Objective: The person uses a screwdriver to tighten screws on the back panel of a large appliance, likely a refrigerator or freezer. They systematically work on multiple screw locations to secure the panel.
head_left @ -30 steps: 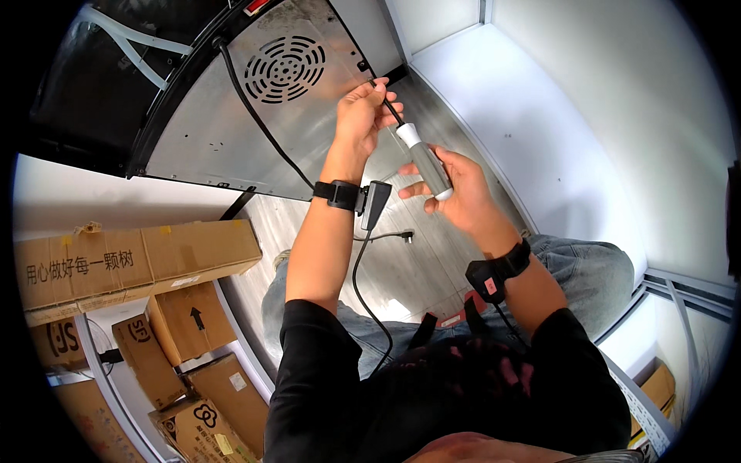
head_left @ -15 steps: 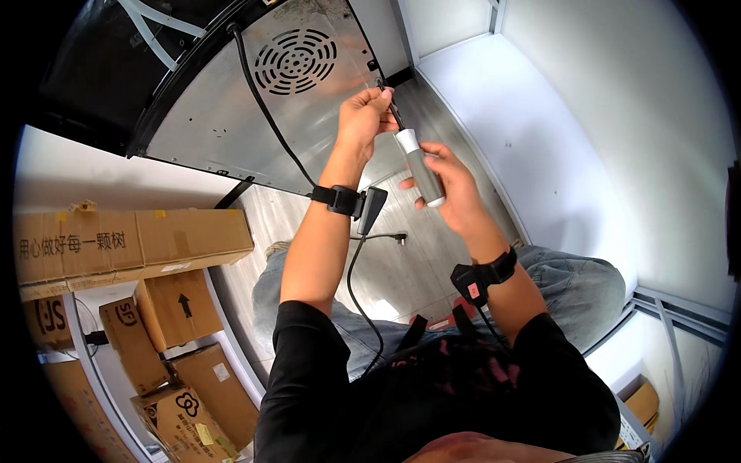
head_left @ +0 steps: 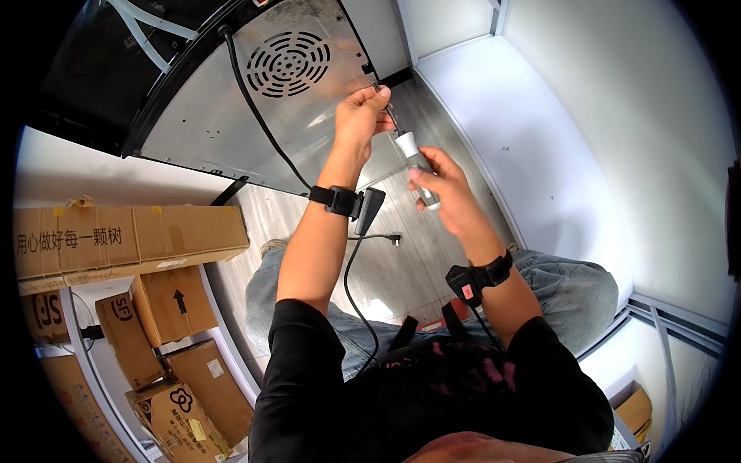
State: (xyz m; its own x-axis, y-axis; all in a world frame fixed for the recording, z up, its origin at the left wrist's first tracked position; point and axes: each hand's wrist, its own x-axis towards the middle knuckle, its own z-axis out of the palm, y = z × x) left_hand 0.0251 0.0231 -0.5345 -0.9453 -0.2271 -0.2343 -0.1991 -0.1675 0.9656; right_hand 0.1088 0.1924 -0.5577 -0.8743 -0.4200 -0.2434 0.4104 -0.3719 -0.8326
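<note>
Grey and white along the handle of the screwdriver (head_left: pixel 417 160), with a dark shaft (head_left: pixel 394 117) slanting far and left to the right edge of a metal panel (head_left: pixel 231 137). Right hand (head_left: pixel 449 189) curled around the handle, thumb across it and fingers beneath, part-closed rather than clenched. Left hand (head_left: pixel 357 122) at the far end, thumb and forefinger pinched on the shaft close to the tip, other fingers bent loosely behind. No telling from here about any screw at the tip: too small, and partly covered by the thumb. On the panel, round vent slots (head_left: pixel 289 64); to the left of these, a black cord (head_left: pixel 251 108) running nearer and out of sight by the strap (head_left: pixel 333 199) on the left wrist. On the pale floor (head_left: pixel 421 270), a dark plug (head_left: pixel 396 240). Farther left and nearer, cardboard boxes (head_left: pixel 131 239). Chief risk, by judgement: the tip sliding off sideways, from a tilted shaft or too light a push along it, with scratched metal or a nicked left thumb as the result. Also possible: a twisting handle slipping within the right hand, from so relaxed a curl; the cord snagging on the strap, from a sudden pull of the left arm.
</note>
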